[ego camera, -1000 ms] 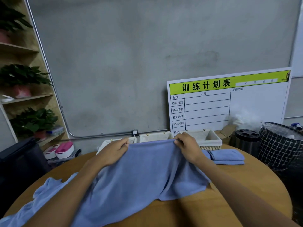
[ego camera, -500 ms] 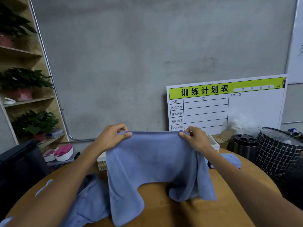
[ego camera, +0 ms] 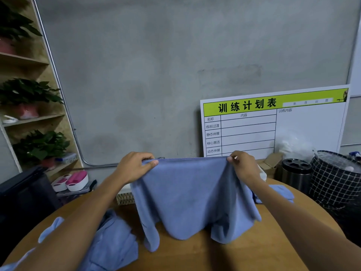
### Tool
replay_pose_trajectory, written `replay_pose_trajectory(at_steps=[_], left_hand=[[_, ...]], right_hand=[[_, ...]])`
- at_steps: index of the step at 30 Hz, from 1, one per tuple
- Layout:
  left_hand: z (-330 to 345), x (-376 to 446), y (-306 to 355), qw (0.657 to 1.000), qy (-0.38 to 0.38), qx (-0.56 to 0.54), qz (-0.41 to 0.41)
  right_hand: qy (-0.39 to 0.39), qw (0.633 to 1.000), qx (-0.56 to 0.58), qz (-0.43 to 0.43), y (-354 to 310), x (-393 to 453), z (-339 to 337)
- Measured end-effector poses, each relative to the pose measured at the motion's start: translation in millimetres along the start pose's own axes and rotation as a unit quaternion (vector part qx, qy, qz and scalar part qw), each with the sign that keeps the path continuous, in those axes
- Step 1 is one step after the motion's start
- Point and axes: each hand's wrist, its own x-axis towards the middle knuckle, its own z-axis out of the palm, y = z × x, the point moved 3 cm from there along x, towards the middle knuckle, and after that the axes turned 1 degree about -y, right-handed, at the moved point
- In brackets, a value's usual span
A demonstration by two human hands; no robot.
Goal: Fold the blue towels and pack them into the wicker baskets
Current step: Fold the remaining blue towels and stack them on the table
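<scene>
While the left hand (ego camera: pixel 134 167) and the right hand (ego camera: pixel 243 166) each pinch a top corner of the soft blue cloth towel (ego camera: pixel 192 198), it hangs stretched above the round wooden table (ego camera: pixel 195 255), its lower edge draped unevenly on the wood. That bunched hem could make a crooked fold if laid down as it is. A crumpled blue towel heap (ego camera: pixel 115 241) lies close at the left and may snag. The woven wicker basket (ego camera: pixel 125 198) sits behind, mostly hidden by the raised cloth. Another blue towel (ego camera: pixel 281 192) lies right.
</scene>
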Motion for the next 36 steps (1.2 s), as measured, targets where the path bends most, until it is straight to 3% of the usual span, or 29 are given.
replay_pose_trajectory(at_steps=[7, 10, 18, 24, 27, 31, 36], left_hand=[[-4.1, -9.5, -3.9, 0.992, 0.067, 0.105, -0.023], [-5.9, -17.3, -3.0, 0.99, 0.08, 0.108, -0.04], [-13.5, -42.7, -1.7, 0.992, 0.112, 0.057, -0.026], [-34.0, -50.5, 7.2, 0.987, 0.096, 0.127, -0.011], [-53.1, -58.6, 15.6, 0.974, 0.115, 0.193, -0.012], [-83.8, -73.3, 34.4, 0.951, 0.164, 0.255, 0.068], [-127.7, -76.9, 59.9, 0.931, 0.224, 0.253, 0.139]], right_hand=[[0.016, 0.999, 0.032, 0.035, -3.1, -9.6, -1.9], [0.027, 0.999, 0.008, 0.027, -8.0, -15.6, -11.2], [-0.03, 0.999, -0.002, -0.026, -8.7, -31.1, -34.6], [-0.007, 0.999, 0.01, -0.045, -22.2, -41.3, -55.7], [0.013, 0.998, -0.042, -0.048, -32.6, -48.3, -73.2], [0.063, 0.984, -0.14, -0.087, -53.3, -52.7, -108.1], [0.106, 0.969, -0.175, -0.139, -88.7, -47.5, -155.1]])
